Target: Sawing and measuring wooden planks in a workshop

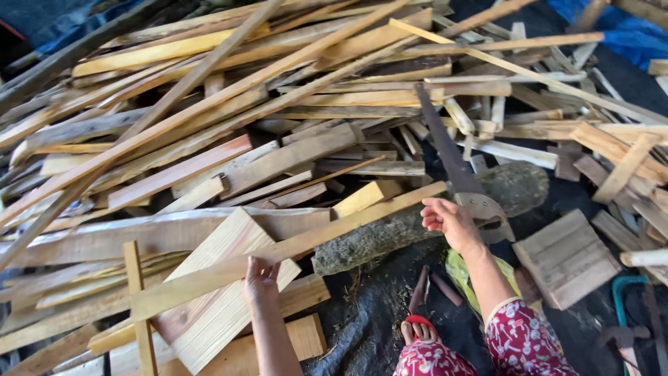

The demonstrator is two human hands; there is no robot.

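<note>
Overhead, one head view onto a sprawling heap of offcut timber (pixel 209 125), its far and left edges cut off by the frame.

Hidden or unclear: the saw blade's tip runs up into the pile and is partly lost among short blocks. A dark tool with a teal frame (pixel 630 306) at lower right is cropped and hard to identify; possibly a second saw. A yellow-green item (pixel 465 273) lies behind the right forearm, mostly covered. Blue sheeting (pixel 626 31) shows only at the top right corner.

Left hand (pixel 260 282): palm down on a long pale plank (pixel 292 247), fingers together and curled over its upper edge, pressing it. The plank runs diagonally from lower left to upper right, resting across a broad grained board (pixel 223 299) and a rough bark-covered log (pixel 417 223).

Right hand (pixel 449 221): held above the log, fingers loosely spread, gripping nothing, just beside the metal handle of a handsaw (pixel 463 182). The saw lies across the log, blade pointing away.

Other entries: a small square panel of joined slats (pixel 567 257) to the right on black ground sheet (pixel 369 320); a foot in a red sandal (pixel 417 329) below; patterned red trousers (pixel 522 345).

Containers: none discernible.
</note>
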